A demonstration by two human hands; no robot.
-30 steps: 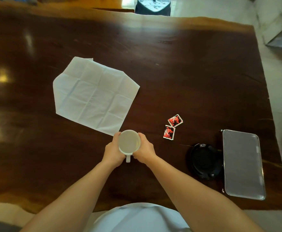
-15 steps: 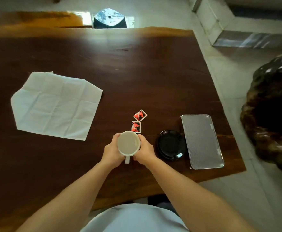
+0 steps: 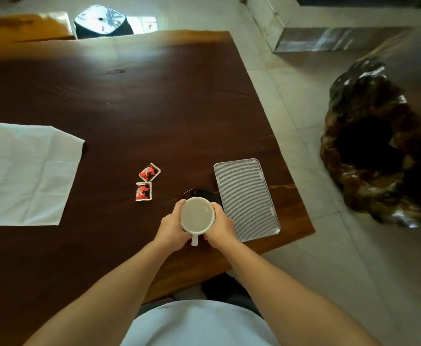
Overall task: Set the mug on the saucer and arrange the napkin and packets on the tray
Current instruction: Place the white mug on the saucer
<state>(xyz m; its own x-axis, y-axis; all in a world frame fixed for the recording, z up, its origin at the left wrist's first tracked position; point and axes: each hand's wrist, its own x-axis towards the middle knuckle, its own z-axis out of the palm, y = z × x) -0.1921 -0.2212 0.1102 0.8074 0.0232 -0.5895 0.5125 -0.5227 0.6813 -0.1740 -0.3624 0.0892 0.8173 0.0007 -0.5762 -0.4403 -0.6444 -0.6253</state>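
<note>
A big dark brown wooden bench (image 3: 129, 108) stands on a pale tiled floor (image 3: 304, 171). A white mug (image 3: 197, 216) with a milky drink is at the near right of the bench. The left grip (image 3: 172, 228) and the right grip (image 3: 220, 227) curl round its sides and hold it, with the handle pointing near. The mug hides most of the black saucer (image 3: 202, 192); I cannot tell if they touch. A silver tray (image 3: 246, 198) lies just right of the saucer. Two red packets (image 3: 149, 172) (image 3: 143, 191) lie to the left of the mug. The white napkin (image 3: 24, 171) lies flat, far off to the left.
</note>
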